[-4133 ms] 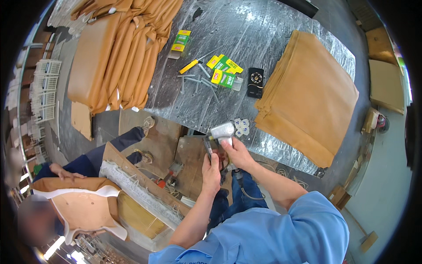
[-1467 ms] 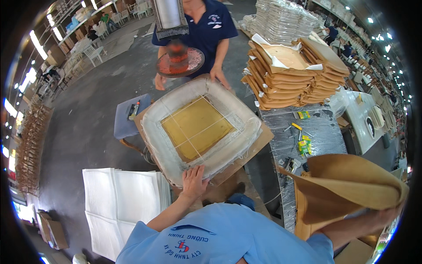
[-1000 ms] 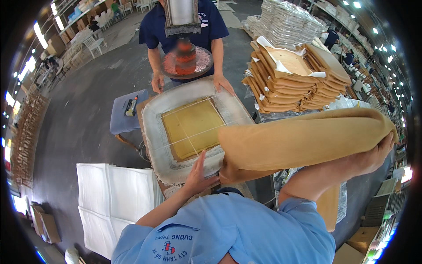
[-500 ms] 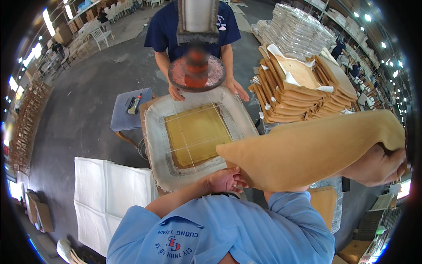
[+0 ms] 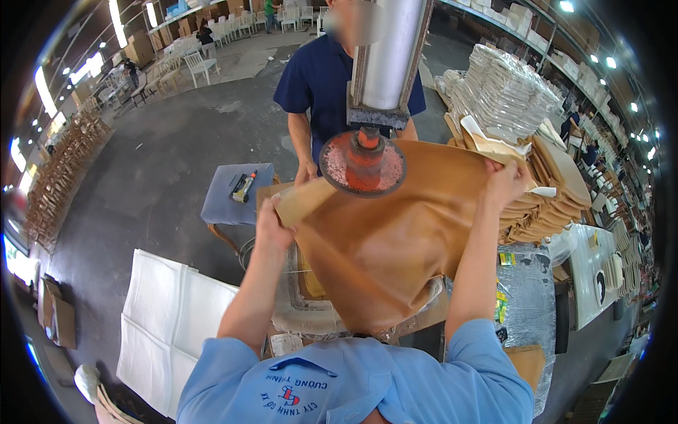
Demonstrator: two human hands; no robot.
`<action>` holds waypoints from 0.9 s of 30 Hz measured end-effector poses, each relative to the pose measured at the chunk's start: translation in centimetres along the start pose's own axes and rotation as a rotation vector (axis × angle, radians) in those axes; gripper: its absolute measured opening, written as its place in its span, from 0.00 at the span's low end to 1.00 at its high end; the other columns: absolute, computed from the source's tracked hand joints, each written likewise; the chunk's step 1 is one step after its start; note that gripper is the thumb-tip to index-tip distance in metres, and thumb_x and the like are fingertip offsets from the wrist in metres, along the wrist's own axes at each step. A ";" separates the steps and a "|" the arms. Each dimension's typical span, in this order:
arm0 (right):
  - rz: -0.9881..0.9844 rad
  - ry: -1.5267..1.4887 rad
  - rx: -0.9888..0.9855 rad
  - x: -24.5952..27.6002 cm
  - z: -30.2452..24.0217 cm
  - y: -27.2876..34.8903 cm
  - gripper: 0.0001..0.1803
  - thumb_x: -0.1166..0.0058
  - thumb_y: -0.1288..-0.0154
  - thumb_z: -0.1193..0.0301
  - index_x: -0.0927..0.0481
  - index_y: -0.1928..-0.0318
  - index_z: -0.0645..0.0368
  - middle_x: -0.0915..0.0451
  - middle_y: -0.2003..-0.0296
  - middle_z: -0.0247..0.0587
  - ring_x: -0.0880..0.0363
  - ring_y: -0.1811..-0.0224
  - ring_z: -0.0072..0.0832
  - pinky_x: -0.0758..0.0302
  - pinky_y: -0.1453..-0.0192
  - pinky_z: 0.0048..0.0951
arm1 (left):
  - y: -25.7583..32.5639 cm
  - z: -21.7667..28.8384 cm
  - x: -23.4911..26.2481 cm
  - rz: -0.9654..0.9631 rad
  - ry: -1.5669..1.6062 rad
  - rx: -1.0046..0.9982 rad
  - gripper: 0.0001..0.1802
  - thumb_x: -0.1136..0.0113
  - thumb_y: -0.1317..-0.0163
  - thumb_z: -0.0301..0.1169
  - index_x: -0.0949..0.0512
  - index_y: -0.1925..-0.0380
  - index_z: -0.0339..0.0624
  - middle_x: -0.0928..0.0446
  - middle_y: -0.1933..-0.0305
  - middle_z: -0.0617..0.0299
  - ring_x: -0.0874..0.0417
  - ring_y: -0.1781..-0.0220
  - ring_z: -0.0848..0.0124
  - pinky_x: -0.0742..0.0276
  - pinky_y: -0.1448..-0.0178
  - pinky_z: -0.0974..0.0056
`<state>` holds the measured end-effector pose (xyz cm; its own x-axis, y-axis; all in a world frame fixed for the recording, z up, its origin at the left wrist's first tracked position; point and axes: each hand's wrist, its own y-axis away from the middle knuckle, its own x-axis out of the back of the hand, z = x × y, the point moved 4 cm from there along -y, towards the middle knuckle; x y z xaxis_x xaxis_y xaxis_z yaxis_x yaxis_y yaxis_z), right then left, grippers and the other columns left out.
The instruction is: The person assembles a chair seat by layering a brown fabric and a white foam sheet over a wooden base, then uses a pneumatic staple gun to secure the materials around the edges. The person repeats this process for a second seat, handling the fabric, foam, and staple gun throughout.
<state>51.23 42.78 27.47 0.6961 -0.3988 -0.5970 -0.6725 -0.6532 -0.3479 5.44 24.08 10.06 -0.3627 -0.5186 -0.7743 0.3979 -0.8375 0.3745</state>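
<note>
A tan-brown sheet of leather-like material [image 5: 402, 247] is spread between my hands, its middle sagging in folds. My left hand [image 5: 274, 225] grips its left corner, where the paler underside is turned up. At the far right edge my right hand [image 5: 507, 182] has its fingers closed on the sheet. Beneath lies a padded, cloth-covered frame [image 5: 300, 312], mostly hidden by the sheet; a bit of its yellow centre shows. Over the sheet hangs a press with a round red-speckled plate [image 5: 364, 164] on a metal cylinder. A co-worker in a dark blue shirt [image 5: 314, 78] stands across from me.
To the left stands a blue-cushioned stool [image 5: 224, 198] with a hand tool [image 5: 244, 187] on it. White folded sheets [image 5: 166, 318] are stacked nearer me. On the right are piled brown covers [image 5: 558, 177], with plastic-wrapped bundles [image 5: 505, 92] behind and a plastic-wrapped surface [image 5: 530, 297] nearer.
The sheet has swung from my right side to over the padded frame and opened out. My left hand, earlier off its far edge, now grips a corner. The co-worker's hands have drawn back.
</note>
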 end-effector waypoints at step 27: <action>-0.383 -0.058 -0.678 -7.2 7.4 -1.4 0.11 0.55 0.22 0.79 0.31 0.44 0.70 0.23 0.55 0.55 0.15 0.55 0.47 0.09 0.46 0.53 | 0.8 18.2 -5.8 0.179 -0.328 -0.403 0.09 0.43 0.25 0.35 0.23 0.61 0.40 0.24 0.71 0.57 0.32 0.84 0.70 0.23 0.75 0.62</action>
<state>45.28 51.38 26.92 0.8221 -0.0438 -0.5676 -0.0742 -0.9968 -0.0306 -7.50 23.31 24.18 -0.4777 -0.7273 -0.4927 0.7453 -0.6325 0.2110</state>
